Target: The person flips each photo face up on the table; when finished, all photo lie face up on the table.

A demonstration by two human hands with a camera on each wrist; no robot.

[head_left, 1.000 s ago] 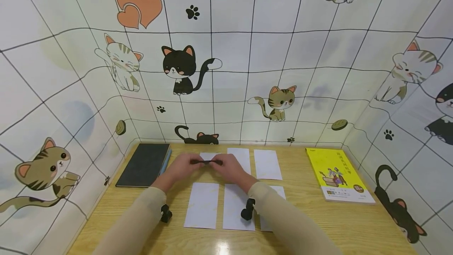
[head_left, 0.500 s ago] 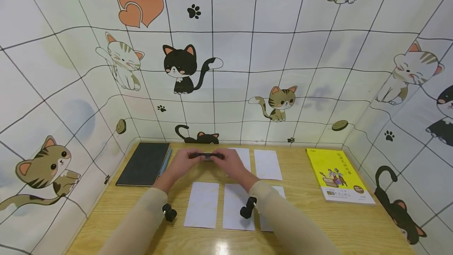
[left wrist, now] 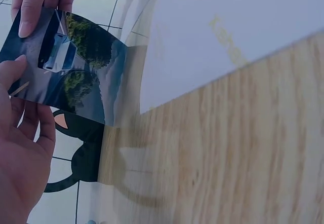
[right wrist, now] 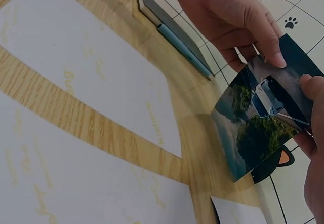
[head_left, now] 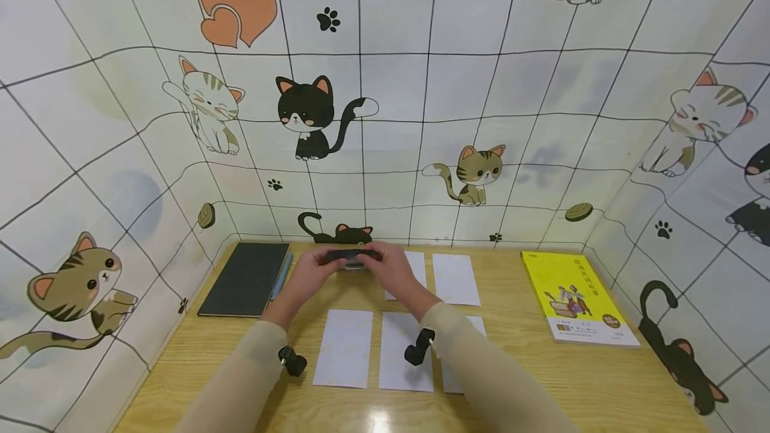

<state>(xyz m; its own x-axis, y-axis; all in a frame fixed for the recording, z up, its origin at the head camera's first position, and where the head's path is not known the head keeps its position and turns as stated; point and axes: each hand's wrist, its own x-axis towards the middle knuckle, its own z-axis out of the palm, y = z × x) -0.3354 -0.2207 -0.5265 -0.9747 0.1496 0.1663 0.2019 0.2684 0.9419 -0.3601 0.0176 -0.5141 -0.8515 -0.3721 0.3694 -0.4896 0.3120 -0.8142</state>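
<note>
Both hands hold one glossy photo print (right wrist: 263, 107) near the back edge of the table. Its picture has a pale car on a road between green trees. The left hand (head_left: 309, 276) pinches one end, thumb on the picture side and fingers behind. At the other end the right hand (head_left: 394, 276) pinches it the same way. From the head view the print shows only as a dark, foreshortened strip between the hands. In the left wrist view the print (left wrist: 76, 64) stands tilted, its lower edge close to the wood.
White cards (head_left: 343, 349) lie in two rows on the wooden table (head_left: 517, 379), some partly under the right arm. A black notebook (head_left: 243, 279) and a blue pen (head_left: 281, 276) lie at left, a yellow book (head_left: 571, 296) at right. A cat-patterned wall covering (head_left: 391, 146) encloses the table.
Both hands have moved slightly up toward the wall with the print. Its dark face shows more now, and the white patch seen between the hands a second ago is out of sight.
</note>
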